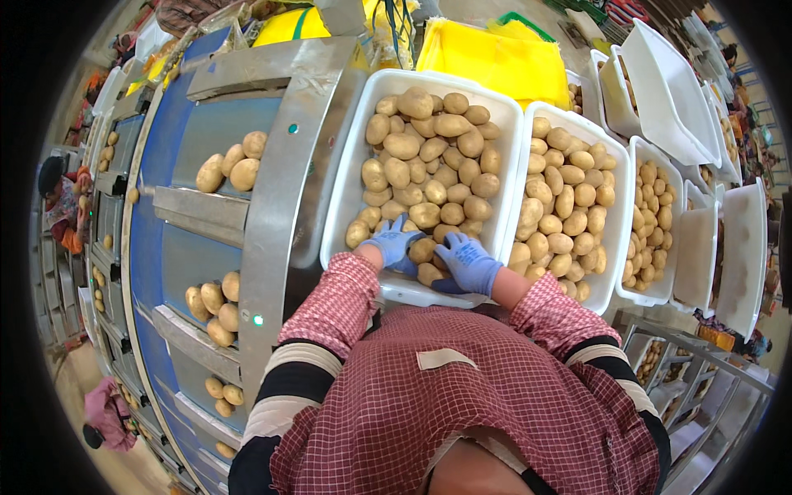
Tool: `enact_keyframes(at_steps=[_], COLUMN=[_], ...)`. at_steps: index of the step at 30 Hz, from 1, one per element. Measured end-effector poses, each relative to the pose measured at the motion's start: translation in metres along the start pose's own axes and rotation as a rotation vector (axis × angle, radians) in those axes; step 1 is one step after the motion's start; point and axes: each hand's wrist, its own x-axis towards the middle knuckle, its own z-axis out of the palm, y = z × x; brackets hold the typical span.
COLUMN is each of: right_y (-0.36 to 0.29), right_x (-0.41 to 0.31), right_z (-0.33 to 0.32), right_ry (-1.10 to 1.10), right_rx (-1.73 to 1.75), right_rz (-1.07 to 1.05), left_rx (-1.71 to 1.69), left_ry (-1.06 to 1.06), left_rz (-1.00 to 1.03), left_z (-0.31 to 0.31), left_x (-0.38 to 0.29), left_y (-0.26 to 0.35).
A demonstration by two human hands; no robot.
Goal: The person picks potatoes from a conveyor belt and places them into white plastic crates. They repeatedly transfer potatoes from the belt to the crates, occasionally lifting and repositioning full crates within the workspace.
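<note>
In front of me a white plastic crate [515, 185] is heaped with potatoes [433, 148]. My left hand [393, 242], in a blue coated work glove, reaches into its near end, with its fingers spread against potatoes. My right hand [465, 263], gloved alike, is at the near right corner, fingers pointing inward and down. Between the two hands lies one potato [422, 250], with another potato [429, 273] just below it. The palms and undersides of my hands are hidden, so whether either hand grips a potato cannot be made out.
At left runs a blue conveyor belt [145, 216] beside a metal sorting frame [272, 216] with potatoes in its bays. To the right stand a second potato crate [622, 216] and a third crate [674, 247]. Yellow mesh sacks [489, 62] lie beyond. Another person [65, 198] stands across the line.
</note>
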Motion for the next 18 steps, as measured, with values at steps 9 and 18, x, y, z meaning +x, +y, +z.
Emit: enact_keyframes(at_steps=[9,18], right_y=[-0.033,-0.033], right_x=[0.026,0.051], right_z=[-0.023,-0.050], right_ry=[-0.277,-0.640], right_rx=[-0.131,-0.021], right_rz=[0.093,0.105], left_rx=[0.133,0.240], left_ry=[0.018,0.067], left_rz=[-0.025,0.075], left_z=[0.017,0.009], left_x=[0.032,0.027], left_y=[-0.007,0.002])
